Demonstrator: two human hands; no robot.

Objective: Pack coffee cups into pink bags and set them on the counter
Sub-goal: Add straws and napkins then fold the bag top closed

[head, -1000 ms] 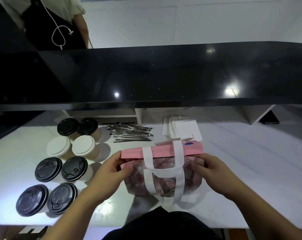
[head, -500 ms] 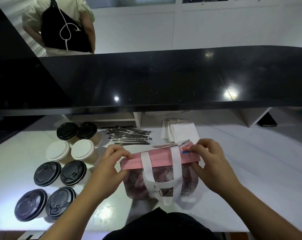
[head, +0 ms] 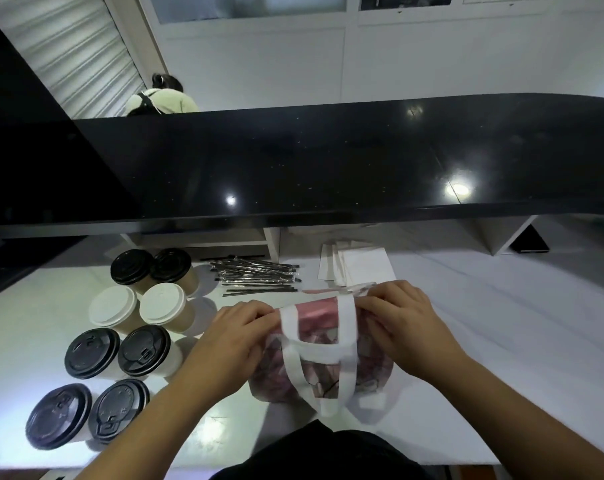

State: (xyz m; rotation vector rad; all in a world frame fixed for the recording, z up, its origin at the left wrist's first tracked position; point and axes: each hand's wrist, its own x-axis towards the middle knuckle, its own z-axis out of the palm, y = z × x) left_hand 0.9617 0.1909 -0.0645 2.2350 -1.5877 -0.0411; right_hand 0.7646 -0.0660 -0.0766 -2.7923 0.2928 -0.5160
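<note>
On the white table (head: 501, 341) before us, our left hand (head: 231, 337) and right hand (head: 404, 323) each grip, fingers curled, the pink bag (head: 321, 355) top. Lidded cups (head: 144, 351) stand left; a black counter (head: 328, 161) rises beyond.

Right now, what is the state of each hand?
Left hand: pinches the top edge of the pink bag with white handles.
Right hand: pinches the same edge.

On the counter (head: 501, 323), 8 cups (head: 130, 334) stand in 2 columns at the left. The bag (head: 323, 355) lies right of them, with straws (head: 257, 277) behind it and napkins (head: 361, 266) right of the straws.
</note>
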